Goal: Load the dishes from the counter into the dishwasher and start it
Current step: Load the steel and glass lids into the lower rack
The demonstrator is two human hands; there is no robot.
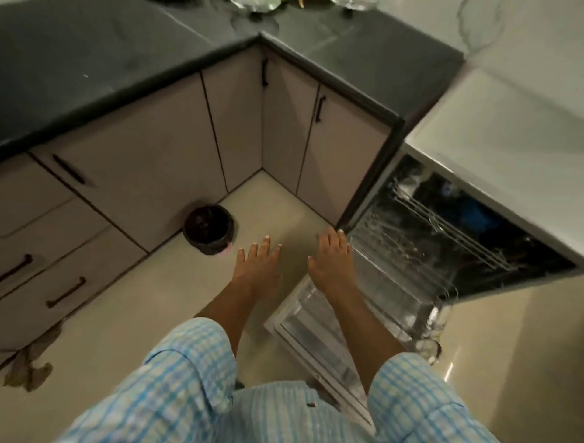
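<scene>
Left hand (257, 262) and right hand (331, 259) held out flat, fingers spread, nothing gripped, beside dishwasher (458, 221), door lowered, rack (395, 268) drawn out. Dishes (254, 3) glimpsed on counter (126, 63) at far corner; best fetched singly, heavier pieces slotted low.

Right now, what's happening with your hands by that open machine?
A person in a blue checked shirt holds both bare hands out flat, gripping nothing. The left hand hovers over the pale floor near a small round black bin; the right hand is above the corner of the silver wire rack that sticks out over the dishwasher's lowered door. Shiny dishes sit on the far dark stone counter.
</scene>
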